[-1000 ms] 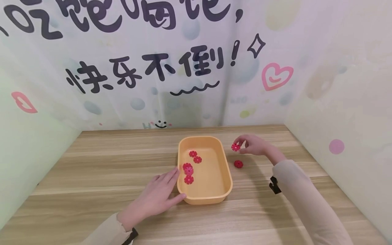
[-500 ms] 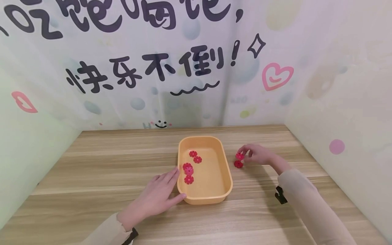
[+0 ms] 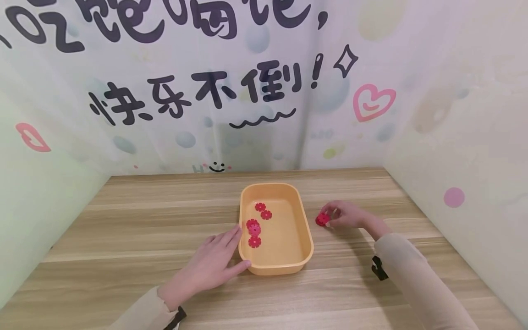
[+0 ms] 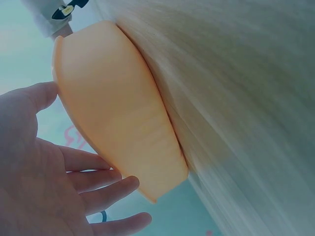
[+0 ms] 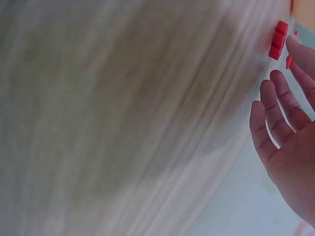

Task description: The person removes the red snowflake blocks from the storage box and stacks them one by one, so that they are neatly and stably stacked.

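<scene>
An orange-yellow plastic tray point(image 3: 288, 265) stands on the wooden table. My left hand point(image 3: 211, 266) touches its near left side with straight, spread fingers; in the left wrist view the thumb and fingertips meet the rim. Right of the tray, my right hand point(image 3: 345, 215) pinches a red flower-shaped disc point(image 5: 289, 61) between thumb and index finger, the other fingers loosely extended. The disc is just over or on a small red stack point(image 5: 278, 41) of such pieces on the table; whether they touch, I cannot tell.
Inside the tray, along its left side, lie several red discs point(image 3: 254, 241) and a pink disc point(image 3: 254, 230). A printed curtain point(image 3: 264, 137) stands behind the table point(image 3: 165, 201), with pale walls at both sides.
My right hand has brought the pinched disc from behind the stack toward me and down to the stack. The left hand and tray have not moved.
</scene>
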### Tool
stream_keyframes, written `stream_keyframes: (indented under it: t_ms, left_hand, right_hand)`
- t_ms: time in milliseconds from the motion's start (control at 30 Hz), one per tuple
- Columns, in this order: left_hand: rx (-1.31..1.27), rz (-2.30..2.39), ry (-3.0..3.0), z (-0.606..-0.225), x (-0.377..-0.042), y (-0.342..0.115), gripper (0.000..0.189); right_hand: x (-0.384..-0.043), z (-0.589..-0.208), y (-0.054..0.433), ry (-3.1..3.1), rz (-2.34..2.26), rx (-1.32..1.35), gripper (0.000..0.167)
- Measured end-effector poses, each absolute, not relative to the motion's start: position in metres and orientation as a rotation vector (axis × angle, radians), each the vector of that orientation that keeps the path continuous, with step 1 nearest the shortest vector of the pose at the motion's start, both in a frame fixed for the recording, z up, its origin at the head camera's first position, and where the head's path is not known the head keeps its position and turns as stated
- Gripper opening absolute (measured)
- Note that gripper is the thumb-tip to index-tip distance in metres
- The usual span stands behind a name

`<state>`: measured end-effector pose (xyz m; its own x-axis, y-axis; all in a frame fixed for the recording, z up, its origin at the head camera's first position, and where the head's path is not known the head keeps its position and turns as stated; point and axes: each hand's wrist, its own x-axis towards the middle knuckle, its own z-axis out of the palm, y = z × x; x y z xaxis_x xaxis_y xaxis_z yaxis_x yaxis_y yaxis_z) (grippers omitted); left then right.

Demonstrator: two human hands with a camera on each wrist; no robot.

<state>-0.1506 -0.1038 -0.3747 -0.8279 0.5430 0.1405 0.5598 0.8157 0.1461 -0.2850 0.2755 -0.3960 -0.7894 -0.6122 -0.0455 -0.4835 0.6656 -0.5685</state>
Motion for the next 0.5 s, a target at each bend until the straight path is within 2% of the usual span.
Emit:
stream_keyframes:
  t_ms: [500]
  left_hand:
    - [-0.887,-0.273,-2.91,-0.3763,-0.1507,-0.1042,0.078]
  right_hand:
    - [-0.2866,-0.4024,0.2728,2.66,-0.821,-0.921,0.031]
